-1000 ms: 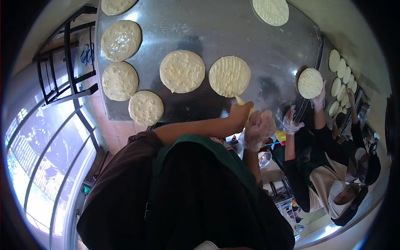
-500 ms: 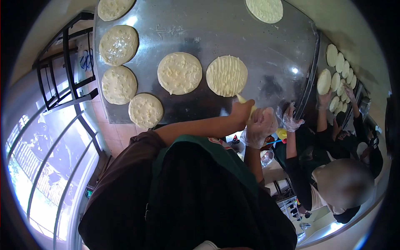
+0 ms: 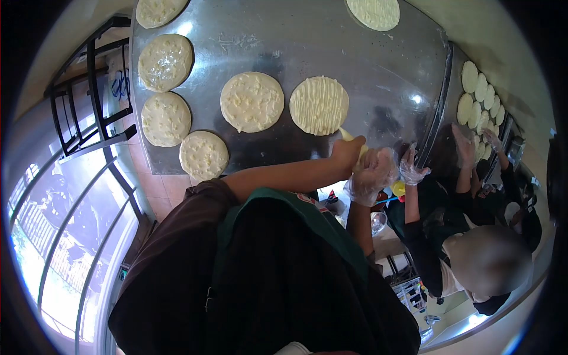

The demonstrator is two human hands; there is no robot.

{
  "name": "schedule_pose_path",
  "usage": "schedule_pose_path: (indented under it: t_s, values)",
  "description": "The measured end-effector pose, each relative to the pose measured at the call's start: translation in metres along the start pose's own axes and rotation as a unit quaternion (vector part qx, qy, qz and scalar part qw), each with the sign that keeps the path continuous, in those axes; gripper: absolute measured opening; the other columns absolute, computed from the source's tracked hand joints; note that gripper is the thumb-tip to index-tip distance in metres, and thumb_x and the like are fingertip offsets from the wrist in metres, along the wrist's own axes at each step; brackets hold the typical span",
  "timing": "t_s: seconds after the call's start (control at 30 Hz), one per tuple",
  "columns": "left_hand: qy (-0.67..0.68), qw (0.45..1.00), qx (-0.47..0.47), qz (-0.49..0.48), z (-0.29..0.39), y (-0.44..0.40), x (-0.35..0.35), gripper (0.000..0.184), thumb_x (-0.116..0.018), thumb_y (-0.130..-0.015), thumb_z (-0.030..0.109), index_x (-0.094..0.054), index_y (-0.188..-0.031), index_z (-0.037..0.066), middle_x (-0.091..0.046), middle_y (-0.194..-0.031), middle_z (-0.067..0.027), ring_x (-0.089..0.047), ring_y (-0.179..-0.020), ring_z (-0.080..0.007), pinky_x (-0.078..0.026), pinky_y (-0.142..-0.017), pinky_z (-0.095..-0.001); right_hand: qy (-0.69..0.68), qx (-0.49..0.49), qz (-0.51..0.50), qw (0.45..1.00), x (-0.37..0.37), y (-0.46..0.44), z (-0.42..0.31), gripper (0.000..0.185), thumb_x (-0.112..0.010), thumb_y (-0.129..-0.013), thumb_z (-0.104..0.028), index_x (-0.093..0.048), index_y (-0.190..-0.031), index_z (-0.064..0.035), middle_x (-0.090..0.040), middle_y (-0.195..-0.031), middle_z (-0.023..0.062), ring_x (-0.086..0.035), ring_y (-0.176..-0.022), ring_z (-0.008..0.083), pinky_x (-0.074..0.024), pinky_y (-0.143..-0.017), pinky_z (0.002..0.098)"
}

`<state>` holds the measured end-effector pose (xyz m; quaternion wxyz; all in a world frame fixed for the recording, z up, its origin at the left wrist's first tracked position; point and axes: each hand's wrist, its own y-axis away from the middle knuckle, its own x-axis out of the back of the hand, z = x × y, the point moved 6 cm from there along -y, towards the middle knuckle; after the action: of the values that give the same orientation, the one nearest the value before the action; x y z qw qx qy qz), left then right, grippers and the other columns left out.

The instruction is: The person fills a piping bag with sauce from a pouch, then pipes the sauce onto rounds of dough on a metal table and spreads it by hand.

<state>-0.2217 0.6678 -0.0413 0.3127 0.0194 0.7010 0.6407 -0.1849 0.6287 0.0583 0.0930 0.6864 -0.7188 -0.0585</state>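
My left hand (image 3: pixel 348 151), bare, is closed around the narrow front part of a pale piping bag (image 3: pixel 348 135). Behind it my right hand (image 3: pixel 374 173), in a clear plastic glove, grips the back of the bag, whose bulk is mostly hidden by the fingers. The bag's tip points at the lower right edge of a round flat dough disc (image 3: pixel 319 105), which carries close-set stripes of pale cream. To its left lies another disc (image 3: pixel 252 102) with a lumpy, glossy topping.
Several topped discs (image 3: pixel 165 62) line the left side of the metal table (image 3: pixel 378 65); a striped disc (image 3: pixel 374 12) lies at the far edge. At right, a co-worker's gloved hands (image 3: pixel 413 167) are near stacked plain discs (image 3: pixel 466 108). A black metal rack (image 3: pixel 94 89) stands left.
The bag and both my hands shift slightly right, and the whole view drifts a little. The co-worker's far hand has let go of a plain disc, now among the others.
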Motion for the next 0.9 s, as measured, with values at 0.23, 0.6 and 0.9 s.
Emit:
schedule_pose_path:
  t_s: [0.23, 0.6, 0.9]
  values:
    - [-0.041, 0.993, -0.08, -0.073, 0.055, -0.017, -0.034, 0.031, -0.063, -0.076, 0.022, -0.058, -0.083, -0.007, -0.059, -0.079, -0.0138, -0.058, -0.067, -0.0219, -0.047, -0.058, -0.0382, 0.211, 0.173, 0.024, 0.962, -0.024, -0.045, -0.019, 0.031, -0.042, -0.09, -0.012, -0.037, -0.059, -0.007, -0.034, -0.051, 0.0011, -0.034, -0.045, 0.0111, -0.0258, -0.043, 0.0313]
    - [-0.095, 0.992, -0.063, -0.058, 0.048, -0.023, -0.038, 0.038, -0.056, -0.084, 0.031, -0.056, -0.089, -0.006, -0.059, -0.081, -0.0136, -0.059, -0.069, -0.023, -0.048, -0.061, -0.0384, 0.282, 0.192, 0.016, 0.94, 0.057, -0.059, 0.067, 0.013, -0.058, -0.08, -0.009, -0.052, -0.088, -0.001, -0.05, -0.069, 0.007, -0.05, -0.059, 0.0213, -0.038, -0.051, 0.0365]
    - [-0.291, 0.918, -0.187, 0.193, 0.0, -0.007, 0.12, 0.05, -0.046, -0.09, 0.04, -0.046, -0.11, -0.006, -0.052, -0.102, -0.0197, -0.053, -0.096, -0.0303, -0.04, -0.088, -0.038, -0.163, 0.088, -0.022, 0.982, 0.06, -0.038, 0.014, 0.02, -0.05, -0.085, -0.019, -0.042, -0.068, -0.0102, -0.041, -0.059, 0.0021, -0.04, -0.049, 0.0147, -0.0318, -0.047, 0.0282]
